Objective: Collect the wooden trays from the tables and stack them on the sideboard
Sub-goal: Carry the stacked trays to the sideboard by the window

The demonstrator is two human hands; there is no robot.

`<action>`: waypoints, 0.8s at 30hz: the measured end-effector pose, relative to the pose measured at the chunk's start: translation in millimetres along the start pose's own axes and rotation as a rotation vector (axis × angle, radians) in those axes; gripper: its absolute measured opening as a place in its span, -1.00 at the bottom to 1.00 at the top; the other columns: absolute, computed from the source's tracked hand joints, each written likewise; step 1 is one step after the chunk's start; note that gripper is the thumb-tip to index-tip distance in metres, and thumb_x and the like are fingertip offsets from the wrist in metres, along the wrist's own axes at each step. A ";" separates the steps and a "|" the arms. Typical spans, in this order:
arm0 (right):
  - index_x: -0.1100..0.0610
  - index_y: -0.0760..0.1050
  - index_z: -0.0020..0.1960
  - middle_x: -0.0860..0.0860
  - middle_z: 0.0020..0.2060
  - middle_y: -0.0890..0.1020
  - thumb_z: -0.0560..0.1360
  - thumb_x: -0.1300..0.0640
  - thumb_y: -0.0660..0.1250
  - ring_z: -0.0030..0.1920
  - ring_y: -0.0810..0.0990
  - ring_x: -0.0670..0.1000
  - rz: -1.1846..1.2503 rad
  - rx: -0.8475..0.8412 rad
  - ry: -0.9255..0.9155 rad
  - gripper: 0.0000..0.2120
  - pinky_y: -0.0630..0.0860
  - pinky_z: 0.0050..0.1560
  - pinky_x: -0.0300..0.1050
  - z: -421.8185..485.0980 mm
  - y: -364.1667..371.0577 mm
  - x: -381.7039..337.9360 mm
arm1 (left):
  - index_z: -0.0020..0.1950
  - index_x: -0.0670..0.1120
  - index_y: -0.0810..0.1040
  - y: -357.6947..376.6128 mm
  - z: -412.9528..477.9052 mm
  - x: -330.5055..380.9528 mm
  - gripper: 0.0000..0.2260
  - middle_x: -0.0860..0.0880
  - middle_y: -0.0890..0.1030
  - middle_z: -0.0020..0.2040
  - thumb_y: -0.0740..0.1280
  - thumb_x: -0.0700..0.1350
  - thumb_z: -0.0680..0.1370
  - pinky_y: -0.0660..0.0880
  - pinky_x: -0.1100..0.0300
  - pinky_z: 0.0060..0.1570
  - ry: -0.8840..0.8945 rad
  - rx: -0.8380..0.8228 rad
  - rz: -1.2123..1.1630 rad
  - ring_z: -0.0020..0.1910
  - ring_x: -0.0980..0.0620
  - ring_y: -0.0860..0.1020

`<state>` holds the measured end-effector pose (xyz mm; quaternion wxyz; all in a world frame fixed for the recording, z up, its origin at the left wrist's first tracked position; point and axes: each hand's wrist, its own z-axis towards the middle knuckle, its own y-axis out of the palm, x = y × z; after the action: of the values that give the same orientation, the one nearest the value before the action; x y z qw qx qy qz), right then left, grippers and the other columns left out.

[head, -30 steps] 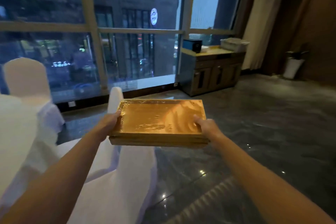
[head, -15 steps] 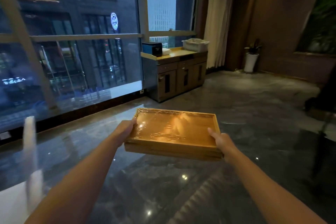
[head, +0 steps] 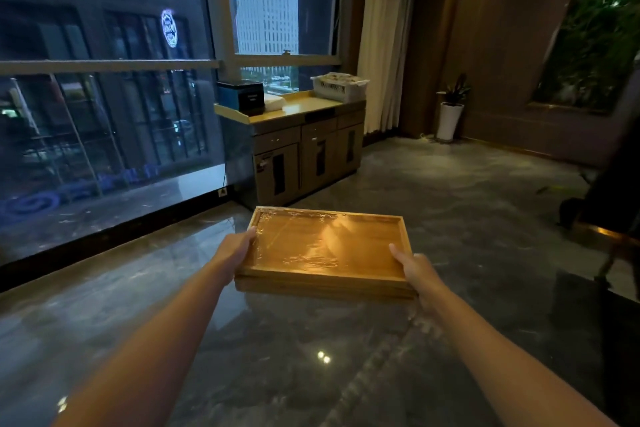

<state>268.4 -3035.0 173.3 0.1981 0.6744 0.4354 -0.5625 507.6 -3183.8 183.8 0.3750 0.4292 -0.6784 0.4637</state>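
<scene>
sideboard [head: 304, 107] is drawing nearer and more central than a moment ago | left hand [head: 232, 250] is clamping the stacked wooden trays [head: 325, 250] at their left edge | right hand [head: 415, 269] is clamping the right edge, keeping them level over the floor for carrying

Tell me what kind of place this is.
Probably a restaurant or hotel dining room: a service sideboard with a white basket by full-height windows, polished stone floor, potted plant.
</scene>
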 end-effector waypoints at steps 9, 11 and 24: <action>0.38 0.46 0.19 0.22 0.03 0.57 0.51 -0.04 0.24 0.10 0.55 0.20 -0.002 0.002 0.013 -0.51 0.43 0.24 0.07 299.4 -33.3 -62.5 | 0.37 -0.21 0.39 140.1 233.0 98.1 -0.52 -0.23 0.51 0.27 0.17 0.08 0.58 0.39 -0.07 0.33 -0.059 -0.056 -0.144 0.23 -0.21 0.50; 0.39 0.44 0.23 0.23 0.04 0.57 0.51 -0.04 0.24 0.11 0.54 0.22 -0.017 -0.015 0.010 -0.48 0.43 0.14 0.02 364.1 -38.7 -88.8 | 0.38 -0.22 0.37 163.9 281.7 129.9 -0.52 -0.24 0.50 0.29 0.15 0.07 0.59 0.38 -0.04 0.31 -0.042 -0.037 -0.148 0.24 -0.22 0.49; 0.31 0.37 0.29 0.06 -0.19 0.53 0.54 -0.04 0.20 -0.06 0.52 0.09 -0.002 -0.135 -0.026 -0.52 0.45 0.06 0.01 754.7 35.8 -230.3 | 0.39 -0.22 0.35 235.7 663.3 268.0 -0.51 -0.22 0.49 0.26 0.11 0.09 0.60 0.41 -0.05 0.30 -0.058 0.050 -0.159 0.20 -0.19 0.49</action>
<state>-142.2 -3709.8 161.8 0.2482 0.6517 0.4702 -0.5409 121.0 -3829.9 162.8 0.3803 0.5042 -0.6409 0.4365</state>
